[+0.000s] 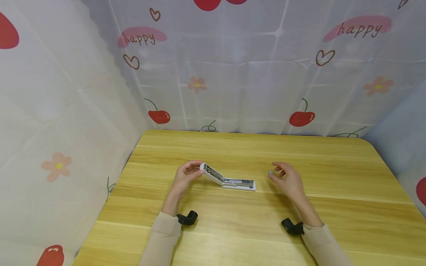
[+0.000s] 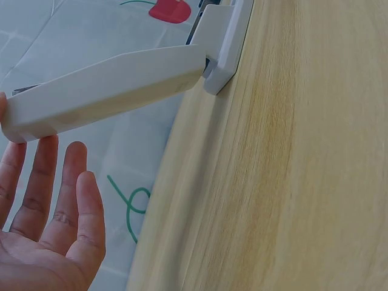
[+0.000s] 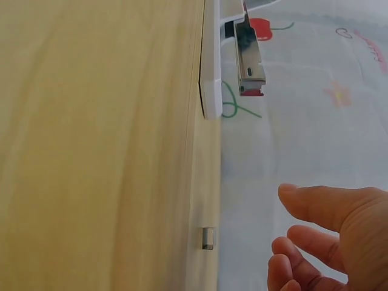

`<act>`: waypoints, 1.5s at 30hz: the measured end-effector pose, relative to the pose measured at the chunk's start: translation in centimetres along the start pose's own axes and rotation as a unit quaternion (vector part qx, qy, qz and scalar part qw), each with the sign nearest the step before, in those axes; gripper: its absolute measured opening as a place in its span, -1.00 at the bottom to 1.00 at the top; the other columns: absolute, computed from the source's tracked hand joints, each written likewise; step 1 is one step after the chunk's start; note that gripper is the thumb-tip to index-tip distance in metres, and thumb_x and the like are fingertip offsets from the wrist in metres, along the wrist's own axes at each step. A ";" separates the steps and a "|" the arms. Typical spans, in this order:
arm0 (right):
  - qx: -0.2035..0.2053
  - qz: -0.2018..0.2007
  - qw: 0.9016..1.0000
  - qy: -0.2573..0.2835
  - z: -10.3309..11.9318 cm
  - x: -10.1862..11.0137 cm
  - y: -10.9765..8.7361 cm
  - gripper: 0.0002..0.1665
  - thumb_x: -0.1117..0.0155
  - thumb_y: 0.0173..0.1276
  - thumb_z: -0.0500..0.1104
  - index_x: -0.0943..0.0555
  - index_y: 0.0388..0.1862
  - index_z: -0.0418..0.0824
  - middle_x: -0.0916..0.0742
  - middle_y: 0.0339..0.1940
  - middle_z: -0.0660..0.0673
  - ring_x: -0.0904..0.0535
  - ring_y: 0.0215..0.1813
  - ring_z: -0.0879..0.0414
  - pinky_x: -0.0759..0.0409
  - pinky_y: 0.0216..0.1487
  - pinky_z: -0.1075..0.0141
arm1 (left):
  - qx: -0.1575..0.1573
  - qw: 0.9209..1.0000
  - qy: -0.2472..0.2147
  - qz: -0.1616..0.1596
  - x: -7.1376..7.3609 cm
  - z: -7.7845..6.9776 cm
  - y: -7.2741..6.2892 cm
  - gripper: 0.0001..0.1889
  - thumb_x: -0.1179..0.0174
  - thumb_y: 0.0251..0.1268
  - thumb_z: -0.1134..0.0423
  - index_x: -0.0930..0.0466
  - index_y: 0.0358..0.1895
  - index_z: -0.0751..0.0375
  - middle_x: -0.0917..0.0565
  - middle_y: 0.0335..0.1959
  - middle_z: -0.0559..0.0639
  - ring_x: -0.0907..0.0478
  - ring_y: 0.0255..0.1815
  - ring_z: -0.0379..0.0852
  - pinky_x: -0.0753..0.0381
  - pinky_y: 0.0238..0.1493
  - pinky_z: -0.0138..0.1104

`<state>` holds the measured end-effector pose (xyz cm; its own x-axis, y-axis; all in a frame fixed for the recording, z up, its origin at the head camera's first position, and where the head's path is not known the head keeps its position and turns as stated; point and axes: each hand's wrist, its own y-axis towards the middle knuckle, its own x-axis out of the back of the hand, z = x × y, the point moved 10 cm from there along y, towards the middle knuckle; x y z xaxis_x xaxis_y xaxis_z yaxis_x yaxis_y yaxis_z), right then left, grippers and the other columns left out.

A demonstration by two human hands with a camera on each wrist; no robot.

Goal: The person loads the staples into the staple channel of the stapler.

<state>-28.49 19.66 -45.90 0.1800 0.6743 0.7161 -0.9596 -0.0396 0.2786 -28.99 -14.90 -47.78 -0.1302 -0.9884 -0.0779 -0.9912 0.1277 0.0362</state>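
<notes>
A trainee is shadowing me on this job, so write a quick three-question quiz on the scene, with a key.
1. Multiple choice: what does the left grip hold?
A) A pen
B) The raised arm of the stapler
C) Nothing
2. True or false: the stapler is folded shut.
3. Short answer: in the right wrist view, which small thing shows near the right grip but apart from its fingers?

Key:
1. B
2. False; it stands open.
3. The small metal piece.
</notes>
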 end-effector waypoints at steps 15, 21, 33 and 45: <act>-0.027 0.008 0.999 -0.018 -1.7 0.1 -0.2 -0.39 -0.51 0.13 -0.17 -0.57 0.15 -0.35 -0.69 -0.20 -0.27 -0.55 -0.29 -0.03 -0.42 -0.31 0.27 | 0.000 1.000 -0.001 -0.003 -0.1 0.0 0.0 -0.62 -0.29 0.22 0.44 -0.52 0.10 0.46 -0.65 -0.12 -0.14 -0.62 -0.09 -0.22 -0.65 -0.04 -0.33; -0.048 0.027 0.998 -0.021 -2.5 -0.6 -0.2 -0.34 -0.52 0.11 -0.15 -0.55 0.17 -0.36 -0.69 -0.18 -0.26 -0.53 -0.31 0.02 -0.38 -0.34 0.30 | 0.001 1.000 -0.002 -0.002 0.0 0.0 0.0 -0.62 -0.28 0.23 0.45 -0.51 0.11 0.48 -0.64 -0.12 -0.13 -0.61 -0.09 -0.22 -0.65 -0.04 -0.32; -0.068 0.054 0.996 -0.016 -3.6 -1.8 -0.4 -0.36 -0.50 0.14 -0.10 -0.56 0.13 -0.40 -0.70 -0.17 -0.27 -0.49 -0.31 0.05 -0.37 -0.33 0.30 | -0.003 1.000 0.002 0.007 -0.2 -0.2 -0.1 -0.58 -0.26 0.25 0.43 -0.47 0.15 0.50 -0.62 -0.09 -0.12 -0.60 -0.09 -0.23 -0.64 -0.05 -0.36; -0.063 0.055 0.996 -0.036 -3.6 -2.0 -0.4 -0.47 -0.51 0.13 -0.10 -0.63 0.00 -0.39 -0.67 -0.22 -0.26 -0.47 -0.33 0.04 -0.37 -0.34 0.29 | -0.005 1.000 -0.002 0.012 -0.2 -0.3 -0.1 -0.58 -0.25 0.26 0.44 -0.46 0.16 0.52 -0.62 -0.10 -0.14 -0.60 -0.09 -0.24 -0.65 -0.03 -0.32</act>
<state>-29.22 20.98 -49.71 0.0831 0.6158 0.7835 -0.9930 -0.0149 0.1170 -28.84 -14.75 -47.52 -0.1535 -0.9849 -0.0805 -0.9875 0.1501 0.0472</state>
